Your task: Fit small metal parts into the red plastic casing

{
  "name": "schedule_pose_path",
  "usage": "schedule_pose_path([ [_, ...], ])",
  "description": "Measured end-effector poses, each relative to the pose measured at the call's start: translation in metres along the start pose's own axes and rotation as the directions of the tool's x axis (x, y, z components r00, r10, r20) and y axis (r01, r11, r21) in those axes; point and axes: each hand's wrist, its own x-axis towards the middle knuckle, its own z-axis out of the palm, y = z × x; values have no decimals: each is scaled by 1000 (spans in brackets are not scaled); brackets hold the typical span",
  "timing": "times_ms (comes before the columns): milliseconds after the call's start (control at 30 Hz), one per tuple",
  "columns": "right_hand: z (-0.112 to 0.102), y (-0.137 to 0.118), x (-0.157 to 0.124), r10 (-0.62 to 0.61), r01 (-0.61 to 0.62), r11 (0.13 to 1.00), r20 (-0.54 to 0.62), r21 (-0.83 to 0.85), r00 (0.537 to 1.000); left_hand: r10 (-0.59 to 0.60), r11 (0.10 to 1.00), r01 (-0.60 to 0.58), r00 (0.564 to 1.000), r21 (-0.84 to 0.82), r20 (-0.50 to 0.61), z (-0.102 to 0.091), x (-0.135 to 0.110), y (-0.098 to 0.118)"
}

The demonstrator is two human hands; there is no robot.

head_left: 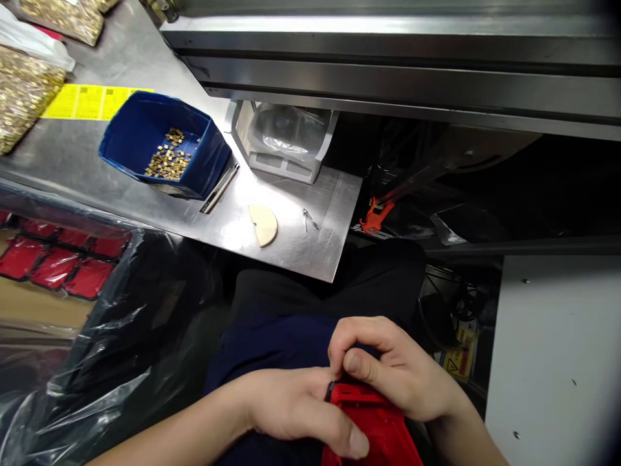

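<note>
Low in the head view, over my lap, is a red plastic housing [376, 424] with raised walls and a black edge at its upper left corner. My left hand [301, 404] grips it from the left, the thumb lying across its inner face and the other fingers hidden beneath. At its top edge my right hand [392, 369] is closed, with the index finger bent down to the black corner and the thumb curled beside it. Whatever the right fingertips pinch is hidden. The housing's lower end runs out of the picture.
On the metal bench stand a blue bin [155, 139] of small brass pieces and a grey bin [284, 165] with clear plastic. A pen-like tool [220, 188], a cream half-disc [263, 225] and tweezers-like metal piece [309, 219] lie nearby. A box of red parts [55, 265] sits left.
</note>
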Motion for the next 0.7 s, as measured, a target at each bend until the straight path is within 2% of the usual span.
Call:
schedule_pose_path([
  [167,1,6,-1,-5,9,999,-104,38,995,20,999,-21,999,-32,-27,-1,0,0],
  [333,2,6,-1,-20,20,999,-7,35,1000,-55,997,52,996,-52,-63,-2,-1,-5],
  [367,3,7,-1,-23,24,1000,-42,16,999,-49,997,45,997,-57,-58,-2,-1,-5],
  [433,4,10,-3,-29,27,1000,-195,-12,980,-14,997,10,999,-75,-53,-2,-2,-6],
  [533,2,16,-7,-33,16,999,-418,-44,908,8,995,-14,998,-100,-70,-2,-3,-7],
  [600,-2,21,-11,-34,12,999,-475,-49,879,-5,994,-4,997,-110,-82,-3,-3,-9],
  [700,-6,28,-18,-11,11,1000,-501,-4,865,13,993,-19,999,-120,-49,-5,-3,-12],
])
